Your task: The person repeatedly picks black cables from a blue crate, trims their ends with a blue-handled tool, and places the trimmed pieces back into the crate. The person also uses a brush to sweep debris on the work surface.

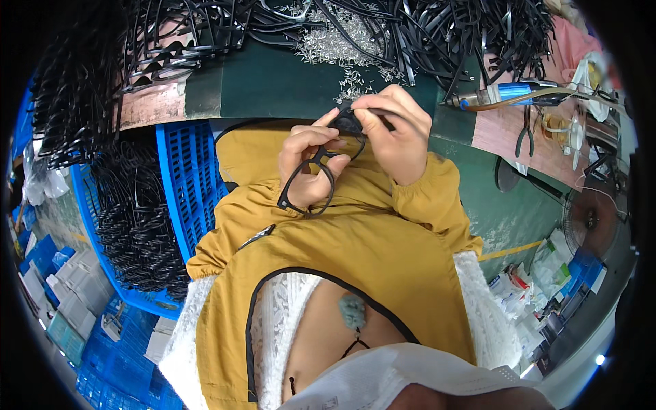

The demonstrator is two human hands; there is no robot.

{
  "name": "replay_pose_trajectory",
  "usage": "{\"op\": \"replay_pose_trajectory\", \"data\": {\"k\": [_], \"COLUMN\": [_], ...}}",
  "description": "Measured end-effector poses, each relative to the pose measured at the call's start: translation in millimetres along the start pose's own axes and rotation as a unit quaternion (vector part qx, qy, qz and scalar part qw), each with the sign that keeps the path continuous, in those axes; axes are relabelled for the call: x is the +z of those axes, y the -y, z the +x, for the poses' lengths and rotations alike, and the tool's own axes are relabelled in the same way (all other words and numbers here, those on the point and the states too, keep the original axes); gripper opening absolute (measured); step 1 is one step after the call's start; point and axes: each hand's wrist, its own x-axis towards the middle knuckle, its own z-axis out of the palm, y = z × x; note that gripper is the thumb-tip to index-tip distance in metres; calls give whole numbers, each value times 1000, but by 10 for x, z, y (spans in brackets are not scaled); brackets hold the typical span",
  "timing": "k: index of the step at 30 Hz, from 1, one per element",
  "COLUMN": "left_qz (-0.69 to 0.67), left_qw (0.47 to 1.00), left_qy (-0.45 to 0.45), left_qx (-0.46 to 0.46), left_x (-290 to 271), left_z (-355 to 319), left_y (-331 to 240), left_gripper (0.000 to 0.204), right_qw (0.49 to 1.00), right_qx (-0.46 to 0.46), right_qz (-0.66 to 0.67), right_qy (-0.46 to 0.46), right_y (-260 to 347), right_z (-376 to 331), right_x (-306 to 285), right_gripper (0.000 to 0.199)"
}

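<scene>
My left hand [304, 160] is closed around a black eyeglass frame [321, 155], held tilted above my lap near the table's front edge. One rim hangs toward me below the fingers. At the frame's far upper corner, my right hand [400, 133] pinches a slim dark temple arm [384, 112] between thumb and fingers. The temple's inner end meets the frame corner, where the fingertips of both hands come close together. Whether the two parts are joined there is hidden by the fingers. Just beyond lie many small clear, pin-like pieces [342, 41] on the dark green tabletop.
Heaps of black temples [471, 34] and rows of black frames [181, 51] cover the table's far side. A blue electric screwdriver [509, 93] and pliers [525, 133] lie at right. A blue crate [188, 184] of black frames stands left; a fan [591, 217] sits low right.
</scene>
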Motion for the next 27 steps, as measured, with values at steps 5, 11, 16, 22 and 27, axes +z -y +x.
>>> {"op": "replay_pose_trajectory", "data": {"k": [5, 11, 16, 22, 27], "left_qz": [-22, -73, -189, -120, -102], "left_qw": [999, 995, 951, 956, 952], "left_qy": [14, -46, -148, -90, -95], "left_qx": [-21, -53, -193, -254, -272], "left_x": [-3, -5, -190, -300, -308], "left_z": [50, 220, 506, 650, 688], "left_y": [-79, -301, -438, -401, -420], "left_gripper": [51, 44, 18, 40, 50], "right_qw": [981, 947, 965, 885, 979], "right_qx": [135, 183, -19, -304, -103], "right_qz": [136, 186, -231, -351, -165], "right_qy": [-33, 188, 120, -16, 67], "right_y": [-27, -43, -54, -69, -173], "right_z": [-26, 111, 824, 1526, 783], "right_x": [42, -270, -204, 147, -377], "right_gripper": [9, 27, 35, 26, 30]}}
